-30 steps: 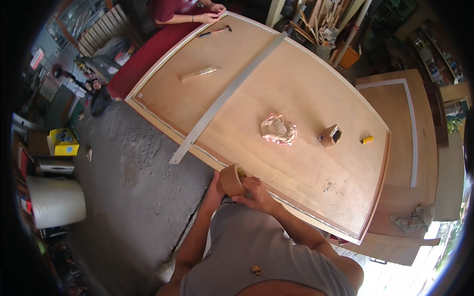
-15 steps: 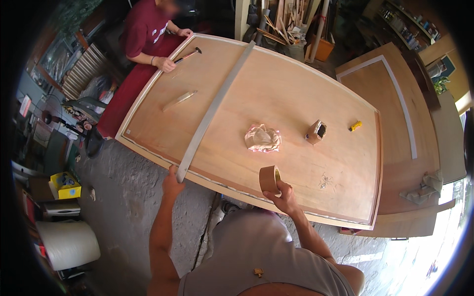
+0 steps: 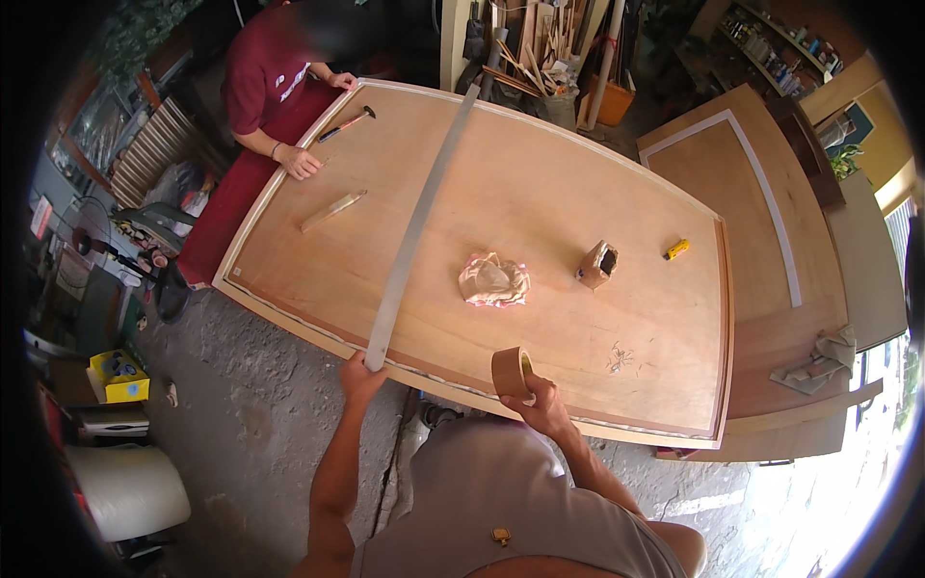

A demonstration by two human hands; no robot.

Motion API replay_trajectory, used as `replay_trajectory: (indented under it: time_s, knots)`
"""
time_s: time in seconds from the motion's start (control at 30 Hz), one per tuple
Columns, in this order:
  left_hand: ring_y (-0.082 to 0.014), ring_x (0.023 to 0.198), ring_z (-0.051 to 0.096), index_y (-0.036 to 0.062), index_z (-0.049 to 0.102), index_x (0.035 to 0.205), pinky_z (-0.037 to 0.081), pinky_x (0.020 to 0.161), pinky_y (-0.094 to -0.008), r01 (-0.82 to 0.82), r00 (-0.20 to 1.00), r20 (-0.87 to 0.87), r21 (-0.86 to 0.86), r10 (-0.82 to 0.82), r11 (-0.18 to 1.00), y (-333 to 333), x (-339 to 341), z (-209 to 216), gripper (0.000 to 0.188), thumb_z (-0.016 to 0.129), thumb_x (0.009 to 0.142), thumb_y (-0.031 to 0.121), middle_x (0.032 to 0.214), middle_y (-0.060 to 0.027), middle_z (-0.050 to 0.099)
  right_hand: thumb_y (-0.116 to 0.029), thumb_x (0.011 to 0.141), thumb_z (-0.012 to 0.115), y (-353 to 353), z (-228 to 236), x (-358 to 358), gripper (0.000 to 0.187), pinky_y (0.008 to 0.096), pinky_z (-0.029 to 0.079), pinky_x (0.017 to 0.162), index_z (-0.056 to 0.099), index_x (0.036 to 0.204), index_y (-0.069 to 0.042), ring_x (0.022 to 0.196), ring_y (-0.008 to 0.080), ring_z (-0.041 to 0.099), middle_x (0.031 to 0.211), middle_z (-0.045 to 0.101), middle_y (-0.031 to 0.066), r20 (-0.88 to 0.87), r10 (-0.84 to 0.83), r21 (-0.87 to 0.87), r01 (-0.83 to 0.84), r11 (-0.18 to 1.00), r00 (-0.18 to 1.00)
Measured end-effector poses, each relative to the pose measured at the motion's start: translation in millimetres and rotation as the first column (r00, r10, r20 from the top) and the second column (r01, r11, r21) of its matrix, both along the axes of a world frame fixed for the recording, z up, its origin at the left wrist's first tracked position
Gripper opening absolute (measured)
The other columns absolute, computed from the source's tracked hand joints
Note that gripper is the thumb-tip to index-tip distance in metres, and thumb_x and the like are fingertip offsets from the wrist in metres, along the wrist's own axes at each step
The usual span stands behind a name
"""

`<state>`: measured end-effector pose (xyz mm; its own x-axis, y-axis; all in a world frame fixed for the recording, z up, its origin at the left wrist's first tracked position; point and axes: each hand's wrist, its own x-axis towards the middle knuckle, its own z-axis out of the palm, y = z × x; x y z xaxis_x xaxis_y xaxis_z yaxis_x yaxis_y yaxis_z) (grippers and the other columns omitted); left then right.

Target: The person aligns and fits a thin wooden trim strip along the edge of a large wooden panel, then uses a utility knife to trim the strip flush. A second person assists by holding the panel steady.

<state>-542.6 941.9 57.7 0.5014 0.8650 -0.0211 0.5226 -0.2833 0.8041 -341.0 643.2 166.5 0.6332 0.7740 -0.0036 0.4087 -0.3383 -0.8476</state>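
I'm monitoring the framed panel [image 3: 578,193] lying ahead of my left hand [image 3: 361,378], which is gripping the near end of the metal bar [image 3: 412,241] — brown edging [image 3: 725,318] is already lining part of the rim; my right hand [image 3: 542,407] is clasping the tape roll [image 3: 506,373] — no tape visibly unrolling yet.

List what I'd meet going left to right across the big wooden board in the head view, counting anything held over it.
Hammer → long metal strip → brown tape roll, held in the right hand → brown container → small yellow tool.
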Motion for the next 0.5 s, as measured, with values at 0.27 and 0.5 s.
replay_trajectory:
  time_s: [0.27, 0.5]
  knots:
    - [-0.0391, 0.081, 0.068, 0.0025, 0.065, 0.09, 0.054, 0.071, -0.0469, -0.009, 0.99, -0.139, 0.131, 0.028, 0.991, 10, 136, 73, 0.036, 0.077, 0.063, 0.022, 0.084, -0.0201, 0.07, -0.02, 0.075, 0.081, -14, 1, 15, 0.03, 0.0411, 0.048, 0.068, 0.062, 0.084, 0.002, 0.072, 0.032, 0.063, 0.076, 0.063, 0.0174, 0.042, 0.034, 0.02, -0.034, 0.999, 0.999]
    - [-0.0142, 0.051, 0.059, 0.0041, 0.064, 0.079, 0.049, 0.049, -0.0303, -0.01, 1.0, 0.001, -0.223, 0.01, 0.975, 8, 199, 55, 0.024, 0.078, 0.062, 0.015, 0.063, -0.006, 0.063, -0.015, 0.076, 0.08, -62, -9, 6, 0.024, 0.0374, 0.05, 0.073, 0.068, 0.091, 0.0, 0.078, 0.0266, 0.067, 0.086, 0.07, 0.0147, -0.064, -0.201, 0.144, 0.208, 0.967, 0.977]
